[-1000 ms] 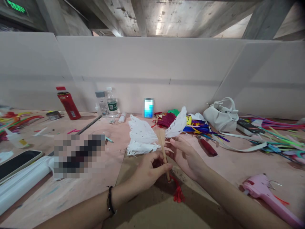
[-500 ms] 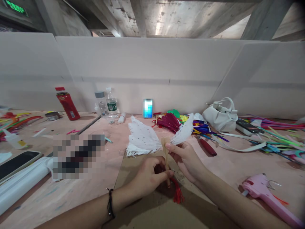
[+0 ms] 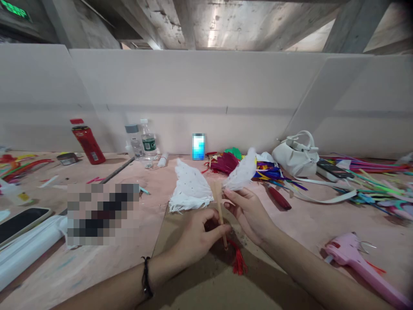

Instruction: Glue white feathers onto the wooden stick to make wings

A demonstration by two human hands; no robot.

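Note:
In the middle stands a fan with a pale wooden handle (image 3: 220,206). A white, speckled, feathery leaf (image 3: 190,187) spreads to its left, and another white leaf (image 3: 242,170) rises to its right. A red tassel (image 3: 239,258) hangs from the handle's lower end. My left hand (image 3: 204,234) is closed round the lower handle, thumb across the front. My right hand (image 3: 248,211) pinches the base of the right-hand leaf beside the handle's top, thumb uppermost. Under both hands lies a brown board (image 3: 180,275).
A pink glue gun (image 3: 346,254) lies at right. Behind are a red-handled tool (image 3: 279,197), a white handbag (image 3: 295,155) and colourful strips (image 3: 380,193). A red bottle (image 3: 88,144), a clear bottle (image 3: 149,144), a phone (image 3: 24,224) and a white roll (image 3: 32,252) are on the left.
My right thumb has shifted from the top of the handle onto the right-hand leaf's base. That leaf has tilted and moved slightly left. My left hand keeps its hold.

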